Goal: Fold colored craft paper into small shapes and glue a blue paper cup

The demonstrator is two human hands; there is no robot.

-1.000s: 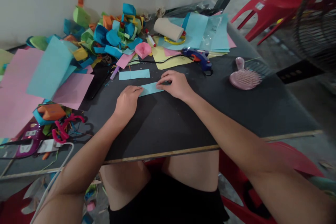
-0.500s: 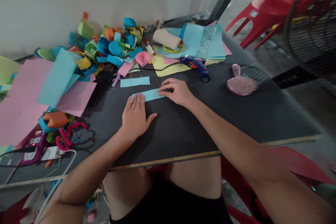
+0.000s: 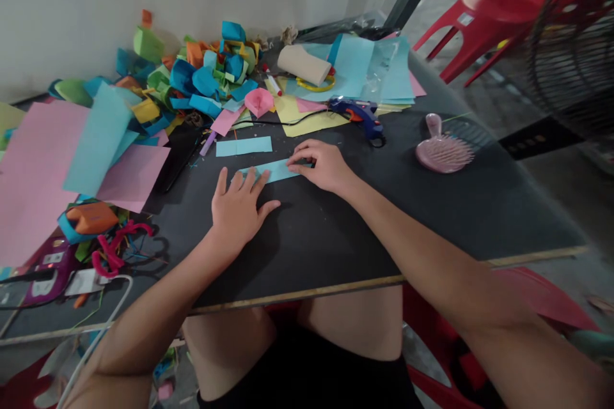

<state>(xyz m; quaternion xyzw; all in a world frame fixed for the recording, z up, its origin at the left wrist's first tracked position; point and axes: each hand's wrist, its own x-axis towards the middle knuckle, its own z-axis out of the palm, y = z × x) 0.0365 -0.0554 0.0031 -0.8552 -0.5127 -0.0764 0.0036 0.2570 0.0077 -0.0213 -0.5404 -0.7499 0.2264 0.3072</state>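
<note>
A light blue paper strip lies slightly slanted on the dark table. My left hand rests over its left end, fingers spread and fingertips on the paper. At the right end, my right hand pinches the strip between thumb and fingers. Just behind, a second light blue strip with a crease across its middle lies flat, touched by neither hand. A purple stick is beside that strip's left end.
A blue glue gun and a pink hairbrush lie to the right. Folded coloured paper pieces are heaped at the back left, near large pink sheets. A cardboard tube sits behind; a fan stands at right.
My left hand has shifted slightly left and its fingers have spread apart. My right hand keeps its pinch at the strip's right end. The view has moved a little.
</note>
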